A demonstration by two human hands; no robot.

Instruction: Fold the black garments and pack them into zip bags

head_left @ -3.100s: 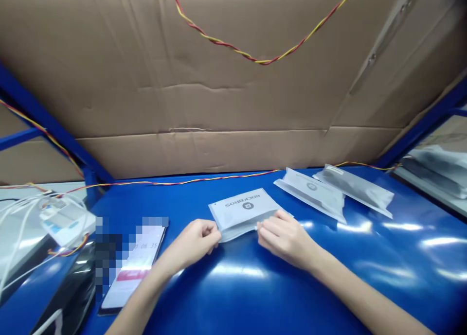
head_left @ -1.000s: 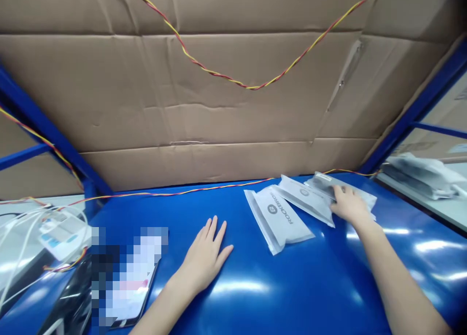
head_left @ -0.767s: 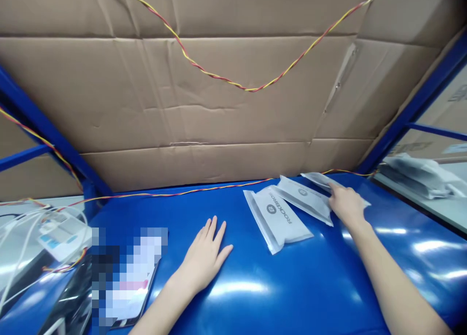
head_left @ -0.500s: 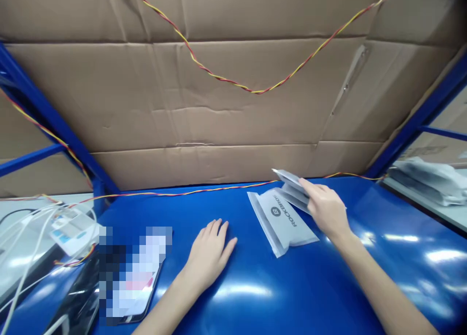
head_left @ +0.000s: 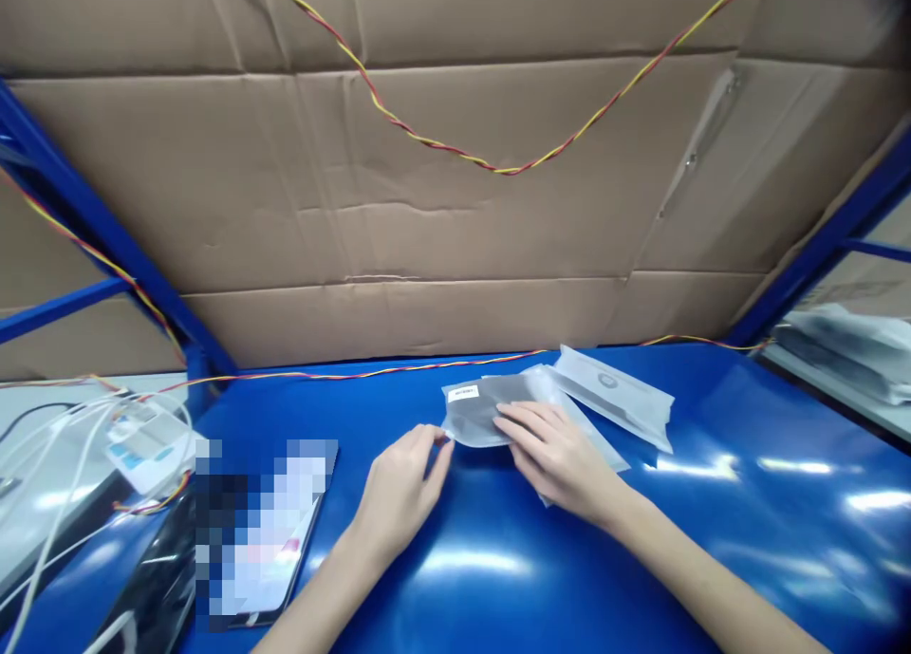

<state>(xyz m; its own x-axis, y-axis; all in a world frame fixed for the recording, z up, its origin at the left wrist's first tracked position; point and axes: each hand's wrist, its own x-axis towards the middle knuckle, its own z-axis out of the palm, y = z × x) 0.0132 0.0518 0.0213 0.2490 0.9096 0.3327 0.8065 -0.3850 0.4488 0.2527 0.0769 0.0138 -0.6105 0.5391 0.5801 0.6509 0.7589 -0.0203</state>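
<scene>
A dark, flat item in a clear sleeve (head_left: 478, 415), with a white label at its upper left, is between my hands above the blue table. My left hand (head_left: 404, 483) pinches the sleeve's lower left corner. My right hand (head_left: 555, 453) lies over the sleeve's right part, fingers wrapped on it. Behind my right hand, a frosted bag (head_left: 596, 438) lies partly hidden. Farther right, another frosted bag (head_left: 619, 396) with a round logo rests on the table.
A phone (head_left: 274, 540), partly pixelated, lies left of my left hand. White cables and a small white device (head_left: 149, 445) are at the far left. Packed bags (head_left: 846, 355) sit at the far right. Cardboard (head_left: 455, 189) stands behind the blue table (head_left: 455, 588).
My right hand has moved left with the dark sleeved item, which now shows its label. My left hand has closed on its corner. One frosted bag now lies farther right.
</scene>
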